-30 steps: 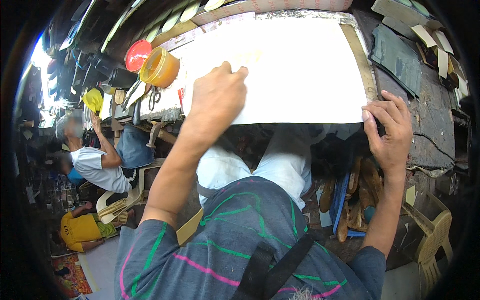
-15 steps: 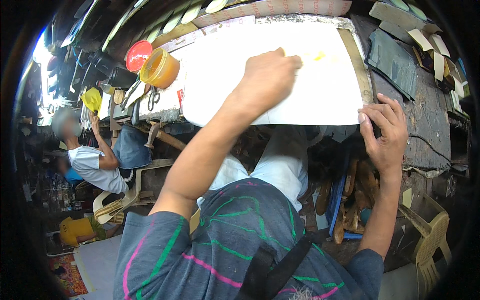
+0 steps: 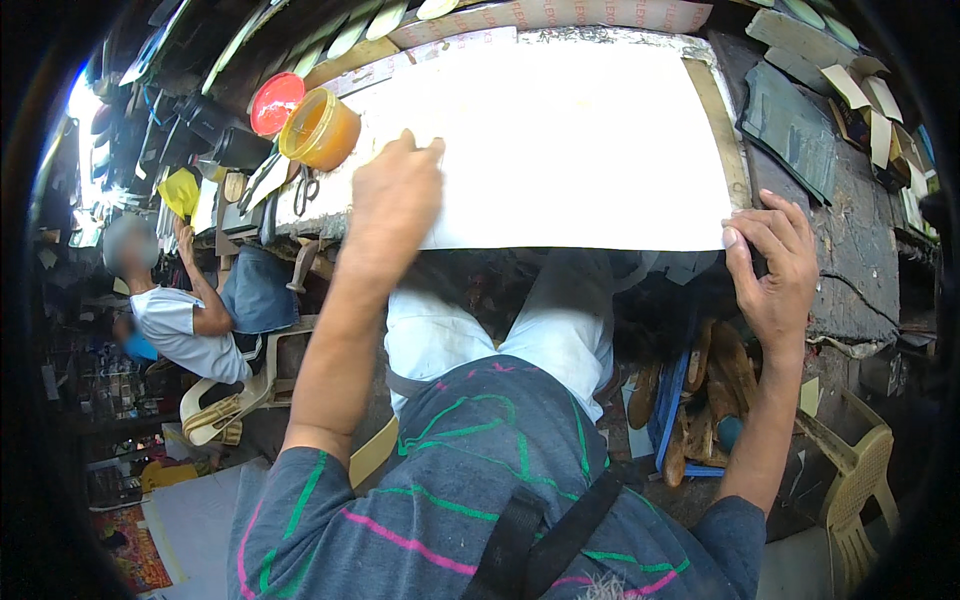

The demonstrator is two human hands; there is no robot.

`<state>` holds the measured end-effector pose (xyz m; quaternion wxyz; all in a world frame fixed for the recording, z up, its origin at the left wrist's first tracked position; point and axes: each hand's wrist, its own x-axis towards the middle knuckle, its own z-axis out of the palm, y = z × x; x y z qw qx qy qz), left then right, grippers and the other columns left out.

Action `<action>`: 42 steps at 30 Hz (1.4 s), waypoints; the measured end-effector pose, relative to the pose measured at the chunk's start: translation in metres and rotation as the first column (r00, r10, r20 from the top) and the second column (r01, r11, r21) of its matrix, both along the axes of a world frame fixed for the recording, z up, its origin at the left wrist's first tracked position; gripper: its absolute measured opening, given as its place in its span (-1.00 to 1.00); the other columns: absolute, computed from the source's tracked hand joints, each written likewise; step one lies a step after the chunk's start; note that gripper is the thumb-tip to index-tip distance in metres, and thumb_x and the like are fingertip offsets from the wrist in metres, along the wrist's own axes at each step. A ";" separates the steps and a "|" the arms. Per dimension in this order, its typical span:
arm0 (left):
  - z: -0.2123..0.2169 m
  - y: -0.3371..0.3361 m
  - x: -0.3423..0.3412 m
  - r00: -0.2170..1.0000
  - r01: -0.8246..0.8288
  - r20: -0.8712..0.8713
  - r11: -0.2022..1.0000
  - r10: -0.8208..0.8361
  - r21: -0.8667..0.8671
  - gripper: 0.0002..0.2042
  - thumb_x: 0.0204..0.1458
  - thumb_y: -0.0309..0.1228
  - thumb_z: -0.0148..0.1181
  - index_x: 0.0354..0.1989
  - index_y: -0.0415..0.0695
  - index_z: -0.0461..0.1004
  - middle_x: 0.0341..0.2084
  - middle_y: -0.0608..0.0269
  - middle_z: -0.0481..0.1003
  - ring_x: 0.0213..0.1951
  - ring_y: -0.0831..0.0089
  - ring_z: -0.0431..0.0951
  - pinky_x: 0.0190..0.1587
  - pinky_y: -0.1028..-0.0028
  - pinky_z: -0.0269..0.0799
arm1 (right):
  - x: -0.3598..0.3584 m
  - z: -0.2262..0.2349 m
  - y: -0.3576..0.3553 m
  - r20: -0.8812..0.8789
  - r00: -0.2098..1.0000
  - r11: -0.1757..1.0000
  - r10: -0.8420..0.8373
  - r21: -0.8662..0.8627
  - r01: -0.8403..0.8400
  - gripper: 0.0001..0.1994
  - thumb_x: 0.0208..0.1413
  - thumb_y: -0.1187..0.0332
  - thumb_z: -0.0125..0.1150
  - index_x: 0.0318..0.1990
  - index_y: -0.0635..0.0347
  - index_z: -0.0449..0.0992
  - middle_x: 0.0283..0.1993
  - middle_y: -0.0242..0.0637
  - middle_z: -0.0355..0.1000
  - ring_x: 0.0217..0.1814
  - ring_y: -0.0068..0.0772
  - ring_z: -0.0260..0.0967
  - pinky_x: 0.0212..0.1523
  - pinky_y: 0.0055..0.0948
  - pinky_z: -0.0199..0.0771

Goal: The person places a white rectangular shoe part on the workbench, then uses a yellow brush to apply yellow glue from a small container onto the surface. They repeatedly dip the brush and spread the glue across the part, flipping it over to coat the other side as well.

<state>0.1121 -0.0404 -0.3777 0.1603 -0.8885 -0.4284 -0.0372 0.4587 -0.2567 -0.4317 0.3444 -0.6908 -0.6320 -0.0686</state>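
A large white sheet (image 3: 580,150) lies over the bench in front of me, glaring bright. My left hand (image 3: 398,200) is over the sheet's left part, its fingers curled together and slightly blurred; whatever is in them is hidden. At the sheet's near right corner, my right hand (image 3: 772,255) pinches the edge between thumb and fingers. Beyond my left hand stands an open yellow tub (image 3: 320,130) of amber-coloured paste, with a red lid (image 3: 277,104) propped beside it. A pair of scissors (image 3: 305,190) lies left of the sheet.
A wooden strip (image 3: 718,130) runs along the sheet's right side. Dark green sheet material (image 3: 790,130) and open boxes (image 3: 880,120) lie further right. Below the bench is a blue crate (image 3: 672,400) of brown shoe lasts. A plastic chair (image 3: 862,470) stands right; another person (image 3: 185,320) sits left.
My left hand has swept left across the sheet, from its middle toward the tub. The yellow smear seen on the sheet earlier no longer shows in the glare. My right hand keeps its place.
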 end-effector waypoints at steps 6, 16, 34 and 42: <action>-0.027 -0.024 0.116 0.950 0.287 0.148 0.955 -0.274 -0.079 -0.81 0.18 -0.45 0.23 -0.09 -0.10 0.70 -0.35 0.02 0.61 -0.31 0.17 0.69 -0.27 0.20 0.65 | 0.001 0.002 0.001 -0.023 1.000 1.000 0.010 -0.002 -0.010 -0.93 0.14 0.43 0.42 -0.22 0.11 0.72 -0.14 -0.36 0.66 0.28 -0.09 0.52 0.43 0.03 0.34; 0.017 0.042 0.055 0.689 0.309 0.660 0.704 0.298 -0.640 -0.67 0.30 -0.28 0.20 0.10 -0.18 0.70 -0.32 0.34 0.68 -0.38 0.59 0.51 -0.32 0.53 0.44 | 0.000 0.000 0.000 -0.017 1.000 1.000 -0.018 -0.001 0.018 -0.94 0.14 0.43 0.42 -0.24 0.10 0.72 -0.14 -0.38 0.66 0.29 -0.11 0.51 0.45 0.05 0.32; -0.029 0.043 0.052 0.991 0.070 0.112 0.995 -0.077 0.068 -0.82 0.15 -0.44 0.21 -0.14 -0.05 0.71 -0.33 0.08 0.61 -0.21 0.09 0.70 -0.19 0.12 0.66 | 0.000 0.001 0.001 -0.004 1.000 1.000 -0.021 -0.009 0.021 -0.91 0.13 0.43 0.39 -0.22 0.09 0.72 -0.15 -0.38 0.66 0.28 -0.09 0.51 0.45 0.08 0.32; -0.015 -0.012 0.148 0.900 0.392 0.284 0.900 -0.331 -0.191 -0.77 0.16 -0.43 0.18 -0.08 -0.14 0.70 -0.23 -0.04 0.66 -0.17 0.01 0.72 -0.14 0.16 0.67 | -0.001 0.003 0.002 -0.021 1.000 1.000 -0.009 0.003 0.009 -0.93 0.14 0.46 0.37 -0.24 0.14 0.71 -0.15 -0.33 0.66 0.28 -0.05 0.51 0.42 0.00 0.35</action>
